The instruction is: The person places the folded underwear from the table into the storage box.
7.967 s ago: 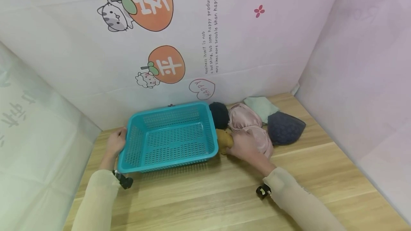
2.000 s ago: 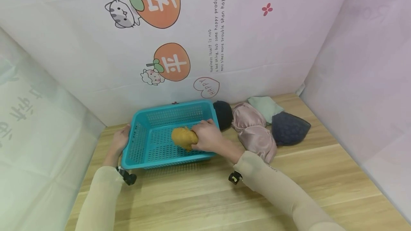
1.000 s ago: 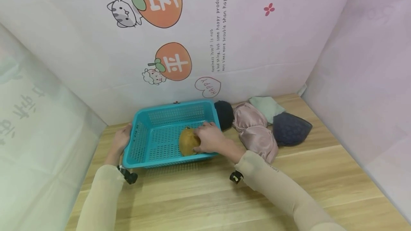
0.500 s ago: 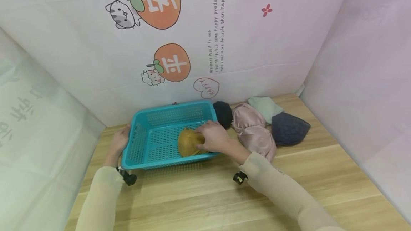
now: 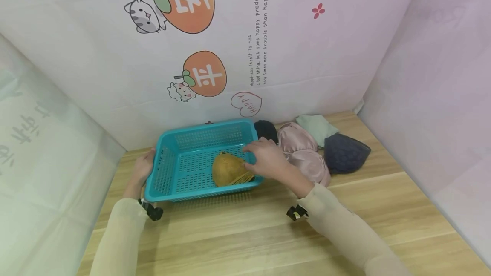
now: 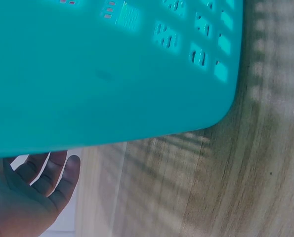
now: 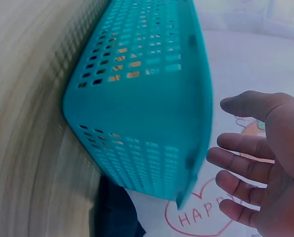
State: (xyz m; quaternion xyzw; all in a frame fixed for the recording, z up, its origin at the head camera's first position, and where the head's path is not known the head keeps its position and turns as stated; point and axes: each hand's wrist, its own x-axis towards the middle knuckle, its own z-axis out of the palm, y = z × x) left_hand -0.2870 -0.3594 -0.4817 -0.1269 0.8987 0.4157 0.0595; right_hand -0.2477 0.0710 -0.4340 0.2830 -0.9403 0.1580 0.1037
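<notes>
The mustard bra (image 5: pixel 229 170) lies inside the blue-green basket (image 5: pixel 203 136), near the middle of the head view, at the right end of the basket's floor. The right hand (image 5: pixel 267 159) is over the basket's right rim, fingers apart and gripping nothing, thumb close to the bra. The left hand (image 5: pixel 144 166) is at the rim left of centre. A black bra (image 5: pixel 265 129), a pink bra (image 5: pixel 308 165), a pale green cloth (image 5: pixel 316 127) and a navy bra (image 5: pixel 345 154) sit right of the basket on the worktop (image 5: pixel 230 237).

The left wrist view adds the left hand's underside, lower left: its fingers are loosely bent beneath the basket's edge. The thumb is hidden, so I cannot tell whether it pinches the rim.

The right wrist view shows the basket's outer wall, with yellowish patches through its holes. At the right edge of the frame, the right hand's palm and spread, slightly bent fingers show, holding nothing.
</notes>
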